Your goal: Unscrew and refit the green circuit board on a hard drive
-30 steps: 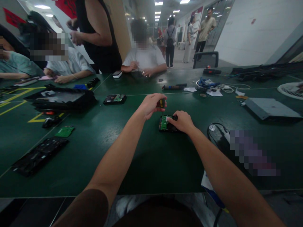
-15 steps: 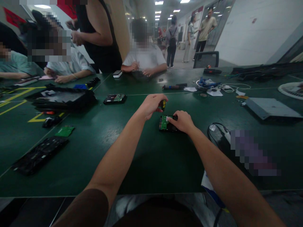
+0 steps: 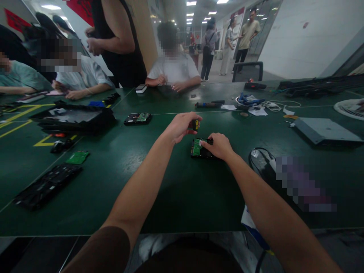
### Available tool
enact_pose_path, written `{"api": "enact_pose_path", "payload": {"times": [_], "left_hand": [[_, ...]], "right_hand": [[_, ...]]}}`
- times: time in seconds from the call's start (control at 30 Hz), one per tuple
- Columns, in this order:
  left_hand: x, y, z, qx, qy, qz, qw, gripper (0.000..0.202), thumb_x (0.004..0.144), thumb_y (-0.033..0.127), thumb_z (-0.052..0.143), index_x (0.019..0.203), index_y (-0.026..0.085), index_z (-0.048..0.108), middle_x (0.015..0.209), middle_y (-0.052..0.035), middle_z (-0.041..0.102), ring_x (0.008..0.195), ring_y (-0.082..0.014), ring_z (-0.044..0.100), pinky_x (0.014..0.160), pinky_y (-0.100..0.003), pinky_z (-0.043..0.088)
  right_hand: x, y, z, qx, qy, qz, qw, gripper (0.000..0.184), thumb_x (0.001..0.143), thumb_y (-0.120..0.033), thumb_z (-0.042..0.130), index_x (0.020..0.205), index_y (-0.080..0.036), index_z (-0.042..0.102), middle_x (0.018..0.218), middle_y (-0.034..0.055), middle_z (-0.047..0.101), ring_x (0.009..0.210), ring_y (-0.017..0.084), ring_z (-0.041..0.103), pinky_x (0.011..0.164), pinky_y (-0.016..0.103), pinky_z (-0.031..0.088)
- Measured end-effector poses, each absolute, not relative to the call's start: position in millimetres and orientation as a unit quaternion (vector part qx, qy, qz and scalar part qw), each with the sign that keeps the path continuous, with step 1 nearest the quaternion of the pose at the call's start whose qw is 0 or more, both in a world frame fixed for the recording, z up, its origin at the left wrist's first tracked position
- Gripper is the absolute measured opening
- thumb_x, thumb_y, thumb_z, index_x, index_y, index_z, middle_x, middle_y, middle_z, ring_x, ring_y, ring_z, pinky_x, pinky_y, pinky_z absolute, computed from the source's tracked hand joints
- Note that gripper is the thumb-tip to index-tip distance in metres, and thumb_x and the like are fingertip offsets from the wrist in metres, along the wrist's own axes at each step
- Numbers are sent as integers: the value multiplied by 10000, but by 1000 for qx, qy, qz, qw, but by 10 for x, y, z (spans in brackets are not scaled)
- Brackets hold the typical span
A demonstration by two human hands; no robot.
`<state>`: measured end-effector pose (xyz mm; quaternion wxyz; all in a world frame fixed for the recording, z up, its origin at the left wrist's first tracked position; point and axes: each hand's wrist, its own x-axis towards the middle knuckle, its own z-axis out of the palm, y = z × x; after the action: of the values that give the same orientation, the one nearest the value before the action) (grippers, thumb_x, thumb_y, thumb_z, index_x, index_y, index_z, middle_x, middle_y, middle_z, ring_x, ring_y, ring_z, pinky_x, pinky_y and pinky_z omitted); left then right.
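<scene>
A small hard drive (image 3: 198, 148) with a green circuit board on top lies on the green table (image 3: 176, 189), just ahead of me. My right hand (image 3: 220, 146) rests on its right side, fingers curled over it. Just above the drive's far left corner, my left hand (image 3: 179, 126) is closed round a screwdriver with a black and yellow handle (image 3: 195, 124), held upright over the board.
A second drive (image 3: 138, 118) lies farther left. A black tray (image 3: 72, 118), a loose green board (image 3: 77, 157) and a black panel (image 3: 47, 185) sit at the left. Cables (image 3: 264, 104) and a grey box (image 3: 324, 131) are at the right. Other people sit and stand across the table.
My left hand has shifted slightly on the screwdriver handle, fingers turning around it. My right hand and the drive have stayed put.
</scene>
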<state>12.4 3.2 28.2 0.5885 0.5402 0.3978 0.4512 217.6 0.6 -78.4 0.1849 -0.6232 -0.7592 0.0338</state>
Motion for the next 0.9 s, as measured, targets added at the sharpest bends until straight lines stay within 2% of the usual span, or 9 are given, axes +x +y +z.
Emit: {"api": "enact_pose_path", "payload": {"times": [0.23,0.37,0.43,0.57,0.73,0.9], "left_hand": [[140,42,263,514,382,462,614,140,867,290,603,867,158,649,866,-107,729,818,-199,690,663,-299,561],[114,93,240,567,398,469,548,207,855,304,586,822,149,719,951,-124,719,814,-174,639,554,-232,473],[105,96,240,582,402,464,533,219,858,311,594,842,151,743,971,-125,716,816,-170,631,543,-225,455],[126,63,250,558,391,450,577,193,873,313,626,931,148,708,902,-119,729,802,-191,669,594,-264,514],[167,48,240,520,377,466,609,132,872,296,627,886,165,626,899,-124,758,822,-202,703,630,-284,535],[140,75,234,567,390,469,553,150,834,281,636,840,145,700,953,-118,733,802,-162,642,557,-230,453]], "right_hand": [[2166,-6,-759,-627,-758,37,172,538,935,-716,547,1066,-213,687,1107,130,712,1016,307,626,818,408,456],[2166,2,-764,-629,-757,37,171,551,936,-729,531,1049,-215,689,1110,134,713,1009,309,627,806,412,461],[2167,5,-769,-630,-757,36,170,552,934,-729,536,1058,-214,692,1119,139,713,1004,305,628,807,410,461],[2165,2,-766,-627,-758,35,174,544,936,-717,545,1062,-210,696,1115,143,713,1000,304,630,810,409,458],[2160,-8,-750,-629,-757,42,174,533,934,-708,554,1060,-209,693,1113,140,711,997,305,628,812,413,457],[2158,-8,-751,-626,-758,40,176,542,936,-720,536,1045,-211,691,1102,132,709,994,301,624,815,415,458]]}}
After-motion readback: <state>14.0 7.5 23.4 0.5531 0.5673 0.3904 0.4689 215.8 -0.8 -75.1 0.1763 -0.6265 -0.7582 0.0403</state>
